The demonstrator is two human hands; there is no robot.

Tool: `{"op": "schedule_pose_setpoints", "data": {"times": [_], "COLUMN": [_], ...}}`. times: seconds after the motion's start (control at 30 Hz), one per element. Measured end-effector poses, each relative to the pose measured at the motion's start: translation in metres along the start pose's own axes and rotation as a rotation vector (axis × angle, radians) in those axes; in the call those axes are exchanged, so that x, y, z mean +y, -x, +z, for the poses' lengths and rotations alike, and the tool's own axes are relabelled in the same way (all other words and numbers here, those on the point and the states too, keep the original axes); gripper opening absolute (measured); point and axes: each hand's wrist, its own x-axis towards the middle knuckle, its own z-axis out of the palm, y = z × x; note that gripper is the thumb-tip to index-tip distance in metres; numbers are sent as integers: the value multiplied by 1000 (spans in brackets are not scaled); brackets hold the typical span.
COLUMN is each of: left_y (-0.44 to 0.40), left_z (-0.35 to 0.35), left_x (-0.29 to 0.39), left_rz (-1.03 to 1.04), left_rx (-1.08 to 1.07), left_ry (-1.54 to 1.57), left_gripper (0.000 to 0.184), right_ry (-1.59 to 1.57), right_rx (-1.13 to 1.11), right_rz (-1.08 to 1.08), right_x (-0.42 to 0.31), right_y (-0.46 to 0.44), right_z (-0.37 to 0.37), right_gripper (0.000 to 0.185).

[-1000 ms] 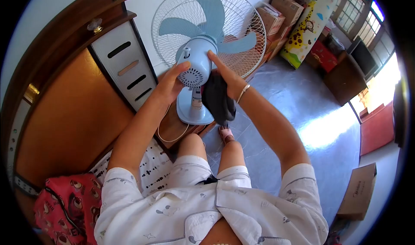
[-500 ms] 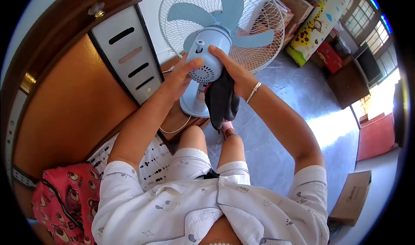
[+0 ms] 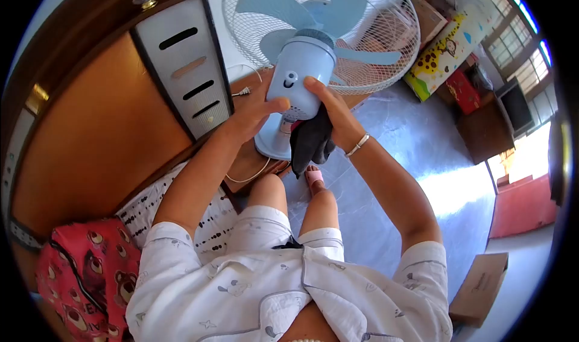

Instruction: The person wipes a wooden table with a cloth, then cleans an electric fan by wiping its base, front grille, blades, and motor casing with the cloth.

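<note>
A light blue electric fan (image 3: 304, 61) stands on a brown wooden surface, its motor housing towards me and its blades and wire cage beyond. My left hand (image 3: 254, 114) grips the left side of the housing, thumb on top. On the right side, my right hand (image 3: 330, 110) grips the housing with its thumb near the knob (image 3: 291, 78). A dark cloth (image 3: 310, 143) hangs under the right hand, seemingly pinned between palm and housing; the fingers beneath are hidden. The round fan base (image 3: 271, 143) shows below the hands.
A white plug and cord (image 3: 242, 91) lie left of the fan. Wooden furniture with a slotted grey panel (image 3: 184, 70) stands at the left, and a red printed bag (image 3: 90, 275) at lower left. Cardboard boxes (image 3: 427, 19), a rolled giraffe-print mat (image 3: 449, 49) and a carton (image 3: 479, 288) are at the right.
The fan head has tilted so its cage and housing sit further right, showing more of the housing top. Both hands have moved with it, slightly down and right.
</note>
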Motion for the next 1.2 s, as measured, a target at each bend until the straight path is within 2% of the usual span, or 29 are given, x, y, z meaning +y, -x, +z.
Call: {"op": "schedule_pose_setpoints", "data": {"times": [0.1,0.13,0.17,0.23,0.27,0.4,0.53,0.63,0.7,0.8,0.9,1.03,1.1,1.2], "left_y": [1,4,8,17,22,21,17,11,11,7,5,1,-4,-15], "left_z": [-21,-28,-34,-46,-45,-38,-32,-32,-30,-39,-37,-39,-38,-37], "left_x": [-13,-22,-32,-47,-58,-73,-74,-73,-77,-87,-96,-89,-83,-81], "left_rz": [49,72,82,-122,-167,-256,-229,-240,-81,50,68,-40,-193,-230], "left_rx": [15,111,130,229,264,247,266,216,263,241,264,246,300,351], "left_ry": [50,-38,-27,-309,-258,-171,-91,-168,-240,-319,-121,-20,-24,-106], "left_gripper": [94,73,73,55,42,32,33,33,30,28,26,26,22,18], "right_ry": [-37,-82,-127,-108,-105,-71,-62,-97,-96,-72,-38,-52,-30,6], "right_rx": [1,9,17,-1,24,81,128,140,147,140,112,102,106,103], "right_rz": [-53,-80,-104,-45,-60,-30,-26,-73,-82,-92,-103,-118,-121,-134], "right_x": [2,4,6,0,0,-3,-2,2,4,9,14,18,18,18], "right_y": [3,2,2,10,10,9,7,7,8,9,10,9,9,11], "right_z": [4,2,-1,4,5,-1,-3,0,2,-2,-7,-14,-15,-14], "right_gripper": [71,71,71,73,73,73,69,68,67,66,66,67,68,71]}}
